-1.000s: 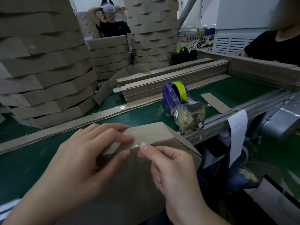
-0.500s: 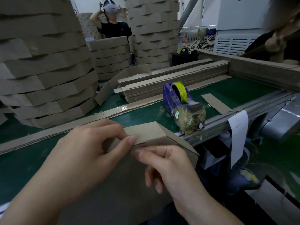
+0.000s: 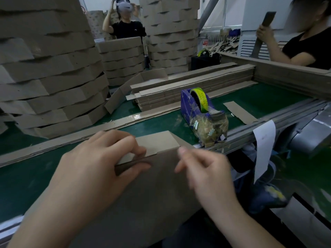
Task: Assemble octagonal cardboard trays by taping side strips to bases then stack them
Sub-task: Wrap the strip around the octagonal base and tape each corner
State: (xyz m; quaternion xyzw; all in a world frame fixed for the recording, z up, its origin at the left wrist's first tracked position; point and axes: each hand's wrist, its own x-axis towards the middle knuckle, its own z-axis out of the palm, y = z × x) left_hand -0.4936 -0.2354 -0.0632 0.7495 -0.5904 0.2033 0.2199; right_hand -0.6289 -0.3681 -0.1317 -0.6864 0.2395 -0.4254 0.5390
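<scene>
A moment ago both thumbs meet at the seam. Now the right grip [image 3: 206, 169] is off it and sits to the right, blurred, fingers loosely curled with nothing visible between them. The left grip [image 3: 100, 161] holds its pinch, fingers over the side strip [image 3: 157, 142] and thumb against the base [image 3: 152, 194], so the strip stands along the base's far edge above the green counter [image 3: 26, 176].

We judge this joint is pressed down and the freed hand is heading for the tape dispenser [image 3: 197, 106] just beyond (a guess only).

Much stays unclear. Any clear tape on the seam is invisible to us, and the left fingers cover the strip's end. The base runs out of the bottom of the view, so we cannot count the finished sides. The stacks of trays [image 3: 50, 77] are cut off at the top and left.
</scene>
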